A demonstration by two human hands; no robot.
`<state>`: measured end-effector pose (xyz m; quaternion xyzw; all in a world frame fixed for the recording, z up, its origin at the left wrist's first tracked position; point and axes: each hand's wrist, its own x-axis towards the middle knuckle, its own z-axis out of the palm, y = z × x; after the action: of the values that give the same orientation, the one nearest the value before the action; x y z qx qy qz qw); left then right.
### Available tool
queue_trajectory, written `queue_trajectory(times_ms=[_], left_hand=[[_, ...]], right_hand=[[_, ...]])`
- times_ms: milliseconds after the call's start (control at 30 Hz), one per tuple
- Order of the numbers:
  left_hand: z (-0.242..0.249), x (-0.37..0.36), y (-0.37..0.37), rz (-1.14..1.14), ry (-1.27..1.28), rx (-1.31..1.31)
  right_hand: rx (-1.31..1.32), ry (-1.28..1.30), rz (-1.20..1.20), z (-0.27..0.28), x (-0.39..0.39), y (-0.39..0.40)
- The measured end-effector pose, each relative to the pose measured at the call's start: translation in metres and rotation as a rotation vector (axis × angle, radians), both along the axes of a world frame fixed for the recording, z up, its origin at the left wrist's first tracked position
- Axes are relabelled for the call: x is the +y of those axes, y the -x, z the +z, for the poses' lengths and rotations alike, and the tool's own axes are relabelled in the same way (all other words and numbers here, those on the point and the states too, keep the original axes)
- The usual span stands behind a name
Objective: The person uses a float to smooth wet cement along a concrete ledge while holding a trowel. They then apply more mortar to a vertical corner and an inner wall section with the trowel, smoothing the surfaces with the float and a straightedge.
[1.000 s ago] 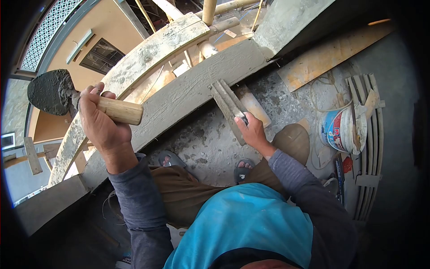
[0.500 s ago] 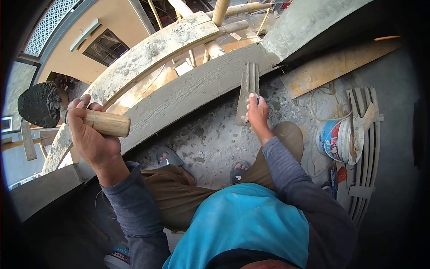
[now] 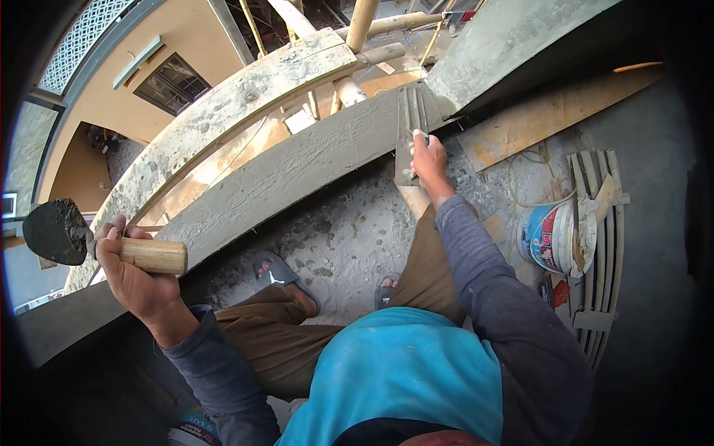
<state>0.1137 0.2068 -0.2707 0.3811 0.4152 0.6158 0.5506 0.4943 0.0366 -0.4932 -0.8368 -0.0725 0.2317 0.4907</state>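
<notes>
My left hand (image 3: 141, 286) is closed around the pale wooden handle of a trowel (image 3: 56, 232). Its rounded blade is dark with wet mortar and points left, out past the ledge. My right hand (image 3: 429, 163) grips a grey plastering float (image 3: 412, 111) with raised ridges along its back. The float lies across the grey mortar-coated ledge (image 3: 297, 167), close to the corner at its right end, and its near part overhangs the edge. The ledge surface has rough ripples toward the middle.
A curved, mortar-spattered board (image 3: 245, 93) runs beyond the ledge, with bamboo poles (image 3: 362, 26) behind it. To the right are a plywood sheet (image 3: 550, 119), a paint bucket (image 3: 550, 238) and a slatted piece (image 3: 606, 260). My sandalled feet stand on rough, debris-strewn concrete (image 3: 335, 238).
My left hand and the trowel have moved lower and a little left in view. The float in my right hand has slid slightly toward the ledge's far edge. The camera view has shifted slightly.
</notes>
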Motion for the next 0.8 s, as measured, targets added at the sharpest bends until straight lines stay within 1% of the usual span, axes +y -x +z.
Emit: queue_trajectory(times_ms=[33, 67, 100, 133, 167, 200, 233, 300, 333, 367, 400, 433, 500, 533, 600, 633, 667, 700, 767, 800], left_hand=[[-0.001, 0.0, 0.005, 0.032, 0.0, -0.011], [-0.001, -0.002, 0.01, 0.015, -0.004, -0.001], [-0.003, -0.003, 0.016, 0.026, -0.008, -0.004], [-0.005, -0.004, 0.02, 0.02, -0.016, 0.015], [-0.007, -0.005, 0.023, 0.012, -0.023, 0.031], [-0.007, -0.008, 0.023, 0.016, -0.023, 0.029], [-0.005, -0.012, 0.024, 0.042, 0.001, 0.03], [-0.004, -0.021, 0.033, 0.08, 0.03, 0.038], [-0.003, -0.024, 0.04, 0.083, 0.007, 0.012], [-0.004, -0.026, 0.044, 0.077, -0.004, -0.014], [-0.004, -0.029, 0.046, 0.086, 0.002, -0.022], [-0.003, -0.03, 0.049, 0.093, -0.014, -0.004], [-0.003, -0.03, 0.052, 0.109, -0.04, 0.007], [-0.004, -0.029, 0.053, 0.105, -0.053, 0.004], [-0.002, -0.028, 0.051, 0.103, -0.068, 0.0], [-0.001, -0.028, 0.047, 0.125, -0.053, -0.006], [-0.001, -0.027, 0.044, 0.146, -0.036, -0.012], [-0.001, -0.026, 0.041, 0.145, -0.031, -0.011], [0.0, -0.027, 0.037, 0.127, -0.023, 0.018], [-0.001, -0.028, 0.036, 0.123, -0.02, 0.024]], right_hand=[[0.019, -0.056, -0.021, -0.001, -0.001, 0.019], [0.059, -0.12, -0.064, 0.002, -0.002, 0.047], [0.114, -0.128, -0.034, -0.001, -0.005, 0.073], [0.118, -0.078, 0.112, -0.012, -0.012, 0.097], [0.02, -0.081, 0.346, -0.034, -0.022, 0.111], [-0.017, 0.021, 0.478, 0.002, -0.02, 0.123], [-0.017, 0.023, 0.485, -0.005, -0.019, 0.12], [-0.36, 0.028, 0.429, -0.026, -0.007, 0.106], [-0.38, 0.007, 0.36, -0.01, 0.007, 0.073], [-0.288, 0.008, 0.311, 0.002, 0.014, 0.056], [-0.166, -0.027, 0.233, -0.016, 0.019, 0.032], [-0.003, -0.054, 0.113, 0.003, 0.025, 0.023], [0.034, -0.148, 0.027, 0.005, 0.034, 0.012], [0.029, -0.155, 0.033, 0.007, 0.038, 0.018], [0.188, -0.197, 0.021, 0.008, 0.038, 0.052], [0.258, -0.152, 0.247, 0.005, 0.031, 0.069], [0.317, -0.134, 0.408, 0.016, 0.023, 0.088], [0.304, -0.095, 0.434, 0.016, 0.018, 0.102], [0.28, -0.179, 0.223, 0.02, 0.018, 0.112], [0.297, -0.265, 0.103, 0.014, 0.021, 0.108]])
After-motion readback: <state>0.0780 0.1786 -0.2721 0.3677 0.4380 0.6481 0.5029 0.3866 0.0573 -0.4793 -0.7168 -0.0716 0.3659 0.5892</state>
